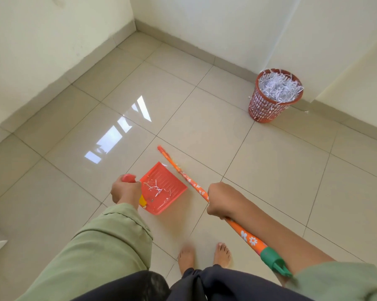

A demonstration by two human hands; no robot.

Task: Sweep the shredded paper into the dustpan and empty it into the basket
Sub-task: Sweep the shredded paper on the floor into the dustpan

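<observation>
My left hand [125,191] grips the handle of a red dustpan [172,187], held low over the tiled floor at centre. A few white strips of shredded paper [156,189] lie inside the pan. My right hand [219,199] grips the orange flowered broom handle [188,180], which runs from its green end cap [272,260] at lower right up to its head [161,149] beyond the dustpan's right side. A red mesh basket [274,97] heaped with shredded paper stands against the wall at upper right.
Glossy beige floor tiles [270,170] spread all around. Walls meet in a corner [135,29] at the top. A stray paper strip [305,111] lies beside the basket. My bare feet [204,256] stand just below the dustpan.
</observation>
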